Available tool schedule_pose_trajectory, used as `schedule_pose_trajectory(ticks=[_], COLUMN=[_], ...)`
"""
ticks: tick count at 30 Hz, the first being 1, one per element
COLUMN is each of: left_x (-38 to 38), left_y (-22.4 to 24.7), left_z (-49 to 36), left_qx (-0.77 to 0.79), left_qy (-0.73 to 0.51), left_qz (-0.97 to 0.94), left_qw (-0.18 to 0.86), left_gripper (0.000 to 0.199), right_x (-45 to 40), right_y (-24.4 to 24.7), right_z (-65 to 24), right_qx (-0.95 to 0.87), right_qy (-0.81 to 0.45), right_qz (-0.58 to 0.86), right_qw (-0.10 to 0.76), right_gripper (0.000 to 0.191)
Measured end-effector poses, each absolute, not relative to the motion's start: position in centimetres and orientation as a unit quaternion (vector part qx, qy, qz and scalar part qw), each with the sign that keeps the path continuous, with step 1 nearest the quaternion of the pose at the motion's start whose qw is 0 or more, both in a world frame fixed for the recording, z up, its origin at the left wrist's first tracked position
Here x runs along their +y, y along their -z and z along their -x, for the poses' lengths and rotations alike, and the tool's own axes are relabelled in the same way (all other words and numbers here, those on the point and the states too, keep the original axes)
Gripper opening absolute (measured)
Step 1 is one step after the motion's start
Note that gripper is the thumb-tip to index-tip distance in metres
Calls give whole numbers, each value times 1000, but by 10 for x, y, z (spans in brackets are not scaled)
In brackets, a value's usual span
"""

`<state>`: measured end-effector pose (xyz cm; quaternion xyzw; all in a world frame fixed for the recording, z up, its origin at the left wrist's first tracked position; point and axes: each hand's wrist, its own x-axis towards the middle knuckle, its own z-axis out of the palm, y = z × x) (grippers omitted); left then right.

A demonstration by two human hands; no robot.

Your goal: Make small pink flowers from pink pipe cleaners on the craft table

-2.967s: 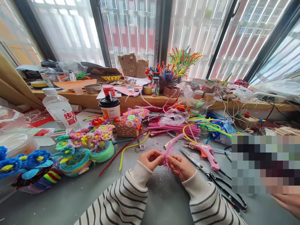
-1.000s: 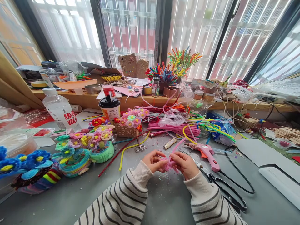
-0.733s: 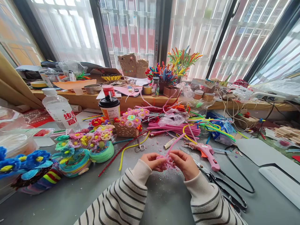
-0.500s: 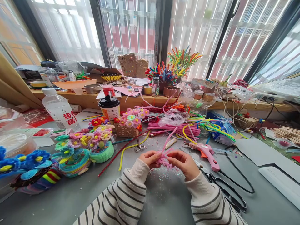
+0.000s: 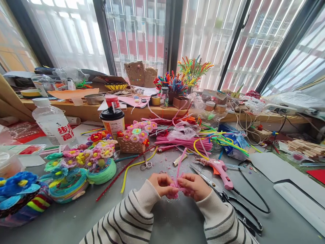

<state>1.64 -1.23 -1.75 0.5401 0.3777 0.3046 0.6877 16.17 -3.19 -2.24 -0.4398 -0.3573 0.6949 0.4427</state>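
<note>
Glue gun (image 5: pixel 219 169) is my reference, lying on the grey tabletop (image 5: pixel 167 225). Pink fuzzy piece (image 5: pixel 173 194) is left of the glue gun and a bit nearer me, up between my hands; one pink strand stands up out of it. Left hand (image 5: pixel 161 185): thumb and fingers pinching the piece's left side. Right hand (image 5: pixel 194 186): thumb and index pinched on its right side, by the strand's base. Big scissors (image 5: pixel 212 184) lie open just left of and nearer me than the glue gun, black handles toward me. Lighter (image 5: pixel 179 160) and small scissors (image 5: pixel 146 165) are left of it, the small pair farther out. Surface is grey with glitter and pink scraps scattered left of the glue gun. Bundle of pink pipe cleaners (image 5: pixel 184 143) lies just beyond it, clear plastic on top. Well left: flower baskets in fuzzy wire, lidded paper cup (image 5: pixel 112 122), water bottle (image 5: pixel 54 125). Right: grey sheet (image 5: pixel 273 167), white bar-shaped thing (image 5: pixel 301 200), wooden sticks (image 5: pixel 306 148) farther out. Room: wooden ledge (image 5: pixel 137 114) runs across behind the glue gun, crowded with jars, tape, a metal bowl and potted fuzzy stems. Behind that, dark-framed windows (image 5: pixel 171 37), bars outside, reddish building past them, daylight coming in.
</note>
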Motion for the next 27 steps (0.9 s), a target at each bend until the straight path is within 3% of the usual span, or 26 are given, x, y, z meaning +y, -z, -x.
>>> schedule_pose_trajectory(ticks=[3, 13, 27], left_x=[-13, -8, -10], left_y=[14, 8, 10], left_z=[-16, -14, -13], left_qx=[375, 439, 423], left_qy=[-300, -326, -311], left_qz=[-528, -387, -381], left_qw=[701, 742, 761], left_gripper=[25, 36, 31], right_x=[-31, -36, -33], right_y=[21, 13, 23], right_z=[-163, -159, -152], right_qx=[-312, -331, -423], right_qy=[-729, -678, -593], right_qz=[426, 345, 336], right_qw=[437, 558, 597], right_gripper=[24, 17, 23])
